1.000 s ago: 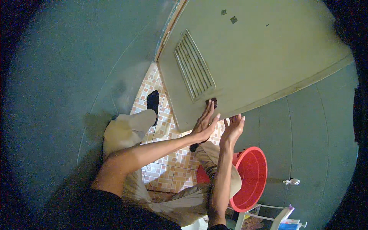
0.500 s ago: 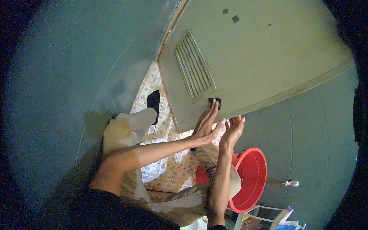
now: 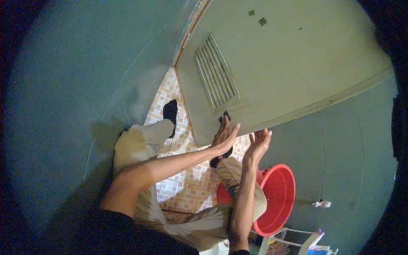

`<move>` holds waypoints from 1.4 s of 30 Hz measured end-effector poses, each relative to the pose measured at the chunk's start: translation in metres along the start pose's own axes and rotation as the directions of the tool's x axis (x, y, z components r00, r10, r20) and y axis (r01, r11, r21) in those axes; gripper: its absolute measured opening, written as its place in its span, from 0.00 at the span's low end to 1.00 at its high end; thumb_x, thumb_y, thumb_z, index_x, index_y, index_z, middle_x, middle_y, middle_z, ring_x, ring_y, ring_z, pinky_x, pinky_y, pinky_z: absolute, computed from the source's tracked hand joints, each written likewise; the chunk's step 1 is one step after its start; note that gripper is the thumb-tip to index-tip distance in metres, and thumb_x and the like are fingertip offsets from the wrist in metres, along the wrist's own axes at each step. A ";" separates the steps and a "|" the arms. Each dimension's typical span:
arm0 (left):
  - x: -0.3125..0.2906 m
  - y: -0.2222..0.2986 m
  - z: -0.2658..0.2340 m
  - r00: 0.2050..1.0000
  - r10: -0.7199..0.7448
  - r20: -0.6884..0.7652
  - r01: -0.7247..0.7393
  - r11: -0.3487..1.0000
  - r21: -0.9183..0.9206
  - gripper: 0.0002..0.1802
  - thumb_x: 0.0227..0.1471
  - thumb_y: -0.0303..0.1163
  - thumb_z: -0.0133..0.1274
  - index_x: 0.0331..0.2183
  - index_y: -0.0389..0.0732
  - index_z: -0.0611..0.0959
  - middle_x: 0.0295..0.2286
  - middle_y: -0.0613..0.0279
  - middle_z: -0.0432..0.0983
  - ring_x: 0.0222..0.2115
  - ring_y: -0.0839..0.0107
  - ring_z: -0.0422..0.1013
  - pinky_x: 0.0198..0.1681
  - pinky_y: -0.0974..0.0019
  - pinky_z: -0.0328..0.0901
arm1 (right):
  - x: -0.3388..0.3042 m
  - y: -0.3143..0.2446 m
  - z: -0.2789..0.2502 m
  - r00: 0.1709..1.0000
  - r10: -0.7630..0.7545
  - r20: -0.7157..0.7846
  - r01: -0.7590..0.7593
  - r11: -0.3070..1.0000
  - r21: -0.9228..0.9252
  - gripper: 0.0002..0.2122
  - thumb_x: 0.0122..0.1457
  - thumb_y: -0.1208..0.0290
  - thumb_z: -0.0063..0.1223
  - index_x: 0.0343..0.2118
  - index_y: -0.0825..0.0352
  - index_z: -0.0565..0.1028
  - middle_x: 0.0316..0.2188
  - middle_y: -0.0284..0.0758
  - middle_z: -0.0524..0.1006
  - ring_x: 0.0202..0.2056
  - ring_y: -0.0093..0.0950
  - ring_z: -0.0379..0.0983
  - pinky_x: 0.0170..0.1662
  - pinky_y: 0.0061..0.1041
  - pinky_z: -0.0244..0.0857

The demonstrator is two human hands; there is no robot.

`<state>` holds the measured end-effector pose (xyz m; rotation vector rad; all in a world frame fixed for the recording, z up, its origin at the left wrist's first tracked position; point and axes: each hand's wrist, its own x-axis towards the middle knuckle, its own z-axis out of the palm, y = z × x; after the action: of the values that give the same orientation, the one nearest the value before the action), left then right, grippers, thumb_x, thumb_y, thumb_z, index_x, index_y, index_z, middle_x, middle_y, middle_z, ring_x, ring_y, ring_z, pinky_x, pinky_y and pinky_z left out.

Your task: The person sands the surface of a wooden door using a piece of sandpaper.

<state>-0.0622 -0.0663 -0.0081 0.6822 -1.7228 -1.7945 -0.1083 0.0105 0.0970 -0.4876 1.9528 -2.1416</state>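
My left hand (image 3: 224,138) presses a small dark pad (image 3: 225,116) flat against the pale olive door (image 3: 297,63), just below the slatted vent (image 3: 216,72). Its fingers lie stretched over the pad and partly cover it, so whether it is sandpaper or a scouring pad I cannot make out. At the door's near edge my right hand (image 3: 257,148) is bent round, fingertips against the edge and thumb to the right, steadying the door.
Below stands a red plastic tub (image 3: 278,199) beside my right knee. A white tap (image 3: 322,204) juts from the green wall (image 3: 306,148). A white rack (image 3: 293,242) holds several items at the lower right. Patterned tiles (image 3: 180,182) cover the floor around my dark-covered feet.
My left hand has slid the dark pad a short way left and slightly down across the door. The pad is now tilted. My right hand stays at the door's edge.
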 end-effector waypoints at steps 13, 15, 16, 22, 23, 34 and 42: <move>-0.036 0.035 -0.012 0.863 0.500 0.078 -0.506 0.850 0.149 0.42 0.68 0.50 0.35 0.70 0.36 0.42 0.71 0.43 0.33 0.72 0.49 0.33 0.72 0.51 0.35 | -0.004 -0.002 -0.005 0.999 -0.014 -0.048 0.014 1.000 0.006 0.32 0.71 0.43 0.31 0.62 0.70 0.65 0.61 0.45 0.69 0.62 0.37 0.63 0.63 0.41 0.55; -0.028 0.014 -0.010 0.969 0.246 -0.028 -0.238 0.957 0.168 0.45 0.67 0.51 0.39 0.70 0.33 0.44 0.70 0.39 0.36 0.71 0.45 0.38 0.72 0.53 0.40 | -0.004 -0.003 -0.003 0.999 -0.025 -0.025 0.025 1.000 -0.003 0.33 0.71 0.42 0.31 0.62 0.70 0.65 0.61 0.45 0.69 0.62 0.37 0.63 0.63 0.41 0.54; -0.020 0.004 -0.007 0.997 0.076 -0.033 -0.072 0.992 0.105 0.49 0.67 0.59 0.33 0.69 0.30 0.41 0.70 0.37 0.34 0.71 0.47 0.36 0.73 0.55 0.38 | -0.003 -0.003 0.000 0.999 -0.012 -0.047 0.012 1.000 0.002 0.33 0.71 0.42 0.31 0.62 0.70 0.65 0.61 0.45 0.69 0.62 0.37 0.63 0.63 0.41 0.54; -0.016 0.014 0.003 0.995 -0.101 -0.018 0.101 0.995 0.023 0.53 0.65 0.65 0.27 0.68 0.26 0.40 0.70 0.36 0.32 0.71 0.47 0.31 0.73 0.54 0.34 | -0.003 0.001 -0.004 0.999 -0.024 -0.033 0.024 1.000 0.009 0.33 0.71 0.42 0.31 0.61 0.70 0.65 0.61 0.45 0.69 0.61 0.36 0.64 0.63 0.41 0.55; -0.021 0.021 0.005 0.997 -0.062 -0.035 0.063 0.998 0.030 0.52 0.66 0.64 0.28 0.68 0.26 0.40 0.70 0.36 0.32 0.71 0.47 0.32 0.73 0.54 0.35 | -0.003 0.001 -0.005 0.999 -0.036 -0.035 0.036 0.999 0.004 0.33 0.71 0.42 0.31 0.61 0.70 0.66 0.61 0.45 0.69 0.61 0.35 0.65 0.62 0.41 0.55; -0.046 0.063 -0.010 0.853 0.503 0.139 -0.521 0.831 0.194 0.44 0.67 0.48 0.40 0.70 0.35 0.43 0.71 0.42 0.31 0.72 0.48 0.33 0.71 0.45 0.38 | -0.002 0.000 -0.004 0.999 -0.011 -0.046 0.012 1.000 0.011 0.33 0.72 0.43 0.30 0.62 0.72 0.64 0.61 0.45 0.69 0.61 0.36 0.65 0.61 0.39 0.56; -0.013 0.006 0.008 0.997 -0.072 -0.026 0.073 0.997 0.026 0.49 0.67 0.62 0.22 0.69 0.30 0.38 0.70 0.39 0.30 0.72 0.50 0.31 0.73 0.55 0.35 | -0.008 -0.004 0.006 0.998 -0.017 -0.069 0.017 1.000 0.004 0.31 0.72 0.44 0.30 0.61 0.69 0.65 0.59 0.43 0.71 0.61 0.36 0.64 0.61 0.41 0.55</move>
<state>-0.0583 -0.0518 -0.0016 0.7845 -1.7283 -1.8065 -0.0986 0.0079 0.1009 -0.4375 1.9863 -2.2006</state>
